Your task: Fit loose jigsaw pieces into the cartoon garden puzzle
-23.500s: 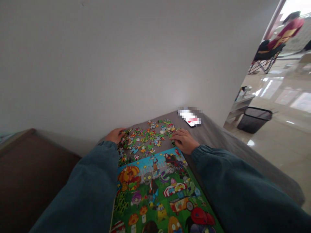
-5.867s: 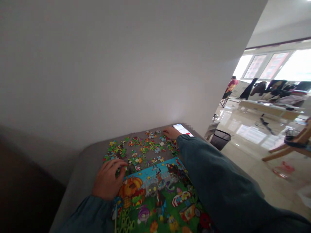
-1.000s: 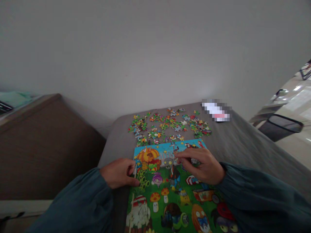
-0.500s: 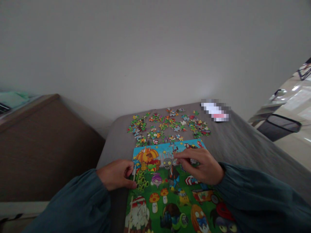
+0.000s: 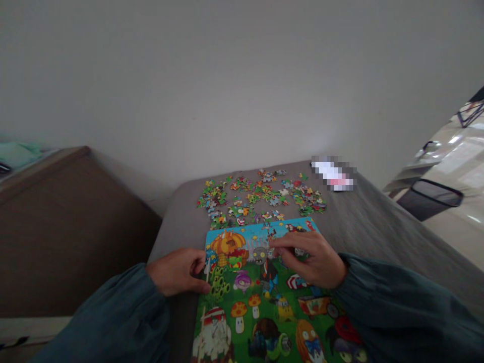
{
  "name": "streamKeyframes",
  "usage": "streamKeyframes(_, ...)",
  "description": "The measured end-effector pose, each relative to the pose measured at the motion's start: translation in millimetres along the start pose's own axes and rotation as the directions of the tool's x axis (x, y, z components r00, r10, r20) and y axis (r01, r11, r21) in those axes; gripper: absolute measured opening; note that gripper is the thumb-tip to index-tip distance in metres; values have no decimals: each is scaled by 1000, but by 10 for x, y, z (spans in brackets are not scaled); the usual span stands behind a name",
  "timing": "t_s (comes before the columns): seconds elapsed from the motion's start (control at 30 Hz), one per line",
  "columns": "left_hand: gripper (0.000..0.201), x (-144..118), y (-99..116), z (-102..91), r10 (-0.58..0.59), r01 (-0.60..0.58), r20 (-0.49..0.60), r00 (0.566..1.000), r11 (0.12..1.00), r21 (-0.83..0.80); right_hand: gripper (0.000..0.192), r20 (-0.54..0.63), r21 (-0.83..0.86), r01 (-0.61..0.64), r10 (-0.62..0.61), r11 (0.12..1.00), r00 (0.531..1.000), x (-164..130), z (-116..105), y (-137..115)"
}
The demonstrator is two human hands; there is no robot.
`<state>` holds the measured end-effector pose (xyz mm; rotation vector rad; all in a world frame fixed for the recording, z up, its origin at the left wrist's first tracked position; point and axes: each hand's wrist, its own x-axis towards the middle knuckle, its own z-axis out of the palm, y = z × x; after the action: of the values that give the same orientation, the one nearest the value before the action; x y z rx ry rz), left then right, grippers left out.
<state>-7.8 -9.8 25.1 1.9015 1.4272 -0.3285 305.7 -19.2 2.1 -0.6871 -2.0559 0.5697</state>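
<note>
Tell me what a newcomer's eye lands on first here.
The bright cartoon puzzle board on the grey surface catches the eye first, with the left hand gripping its left edge and the right hand resting on its upper part. Just beyond the board lies a scatter of loose puzzle pieces, and a black bin stands on the shiny floor at far right.

A bright cartoon puzzle board lies flat on the grey cushion, green at its near part, blue along its far edge, with an orange pumpkin house at the far left; the loose puzzle pieces lie scattered in a many-coloured band just beyond that far edge, spread from left to right
</note>
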Motion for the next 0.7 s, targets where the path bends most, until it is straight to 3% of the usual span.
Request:
streamKeyframes(0.53, 45, 26, -110, 14, 5, -5, -10, 1000, 999, -50, 23, 13, -10, -18, 18, 1000, 1000, 7, -7, -3)
streamKeyframes(0.7, 45, 22, -217, -62, 70, -75, -55, 996, 993, -87, 22, -4, -8, -7, 7, 1000, 1000, 11, -14, -5)
